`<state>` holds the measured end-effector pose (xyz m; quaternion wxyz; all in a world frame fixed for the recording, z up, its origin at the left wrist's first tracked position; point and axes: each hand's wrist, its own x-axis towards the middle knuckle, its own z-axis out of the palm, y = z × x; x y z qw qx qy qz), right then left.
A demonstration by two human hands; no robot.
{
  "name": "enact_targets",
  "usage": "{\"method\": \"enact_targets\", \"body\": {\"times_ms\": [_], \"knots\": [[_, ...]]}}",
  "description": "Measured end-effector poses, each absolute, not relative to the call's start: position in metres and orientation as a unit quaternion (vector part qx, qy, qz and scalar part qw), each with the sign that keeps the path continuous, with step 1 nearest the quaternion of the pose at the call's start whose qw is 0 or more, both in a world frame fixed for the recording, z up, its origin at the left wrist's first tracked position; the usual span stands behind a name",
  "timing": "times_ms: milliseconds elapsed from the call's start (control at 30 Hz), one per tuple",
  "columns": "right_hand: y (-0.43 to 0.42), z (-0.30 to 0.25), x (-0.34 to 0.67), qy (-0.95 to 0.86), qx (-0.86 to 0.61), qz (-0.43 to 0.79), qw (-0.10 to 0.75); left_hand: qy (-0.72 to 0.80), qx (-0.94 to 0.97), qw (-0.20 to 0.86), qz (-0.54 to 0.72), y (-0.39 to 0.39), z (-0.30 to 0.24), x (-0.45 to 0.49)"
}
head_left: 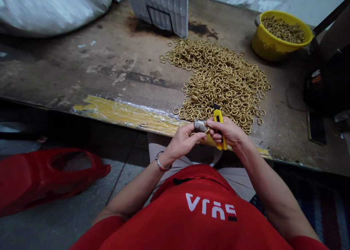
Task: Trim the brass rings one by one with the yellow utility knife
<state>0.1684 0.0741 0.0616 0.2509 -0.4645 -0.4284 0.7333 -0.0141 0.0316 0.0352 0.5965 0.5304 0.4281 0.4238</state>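
Note:
My left hand [179, 142] is closed on a short grey cylinder with a rough, shiny surface [200, 126]. A gold-coloured ring [207, 131] shows at the cylinder's lower right, by my fingertips. In my right hand [231, 131] is a yellow utility knife [223, 144], held upright with its dark tip away from me. The right thumb and fingers meet close to the cylinder; whether they also pinch a ring is hidden. Just beyond both hands spreads a big heap of gold-coloured rings [224, 75] on the worn wooden table [109, 64].
A yellow tub [269, 47] full of rings stands at the back right. Behind the heap is a grey ribbed plastic crate [166, 9]. A white sack [54, 9] lies back left, a phone [316, 127] at right. Below left stands a red plastic chair [49, 177].

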Motion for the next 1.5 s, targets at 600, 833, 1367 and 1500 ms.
{"method": "enact_targets", "body": {"times_ms": [600,833,1367,1500], "knots": [[0.039,0.06,0.165,-0.818,-0.573,0.046,0.023,0.453,0.466,0.604,0.461,0.034,0.027,-0.01],[0.081,0.059,0.175,-0.702,-0.7,0.105,0.082,0.42,0.443,0.652,0.449,0.02,0.042,-0.018],[0.05,0.065,0.162,-0.434,-0.483,0.641,0.409,0.44,0.437,0.608,0.496,0.018,0.03,-0.026],[0.047,0.063,0.165,-0.462,-0.49,0.617,0.406,0.456,0.381,0.656,0.465,0.021,0.038,-0.027]]}}
